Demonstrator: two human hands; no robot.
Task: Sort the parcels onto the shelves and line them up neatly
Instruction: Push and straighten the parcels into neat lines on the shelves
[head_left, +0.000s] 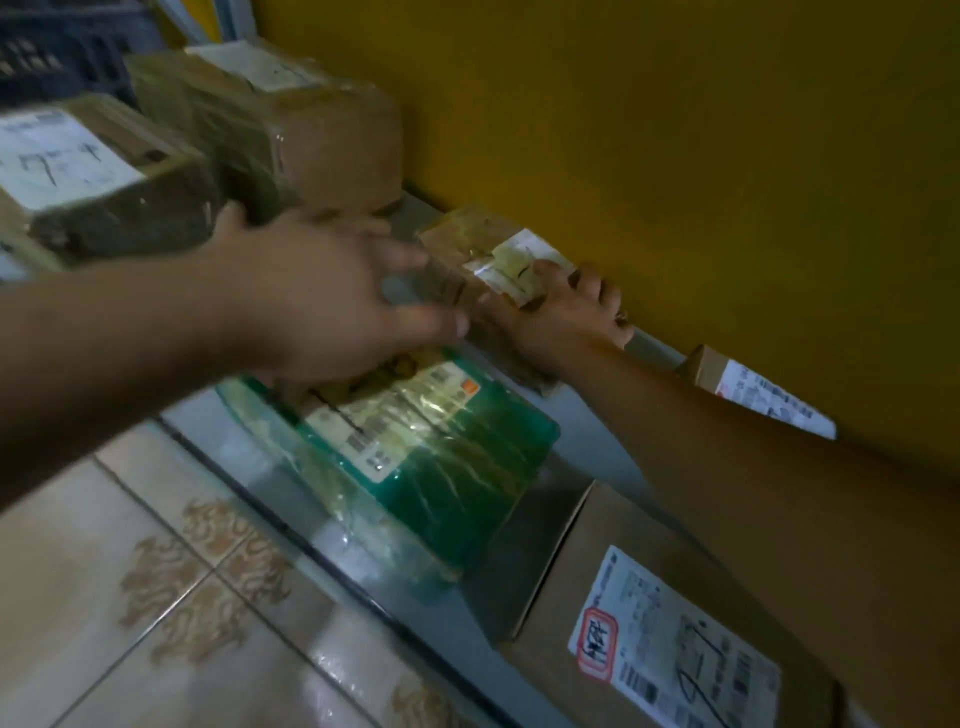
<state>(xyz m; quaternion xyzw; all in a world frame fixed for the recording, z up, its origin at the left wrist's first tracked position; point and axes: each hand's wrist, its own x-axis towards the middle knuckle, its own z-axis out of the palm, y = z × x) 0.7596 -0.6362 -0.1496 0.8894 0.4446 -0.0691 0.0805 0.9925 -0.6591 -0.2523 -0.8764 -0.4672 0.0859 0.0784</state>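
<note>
While our right hand (566, 317) grips the small taped parcel (462, 254) and our left hand (332, 296) steadies it straight-fingered, we should slide it flush against the yellow wall (675, 156).

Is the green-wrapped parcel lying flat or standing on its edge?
Lying flat. The green-wrapped parcel rests on the shelf with its broad face turned up, so the whole shipping label shows.

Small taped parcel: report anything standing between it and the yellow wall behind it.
Only the right hand: it grips the small taped parcel on the wall side, so its fingers sit between the parcel and the yellow wall. No other parcel shows in that gap.
</note>
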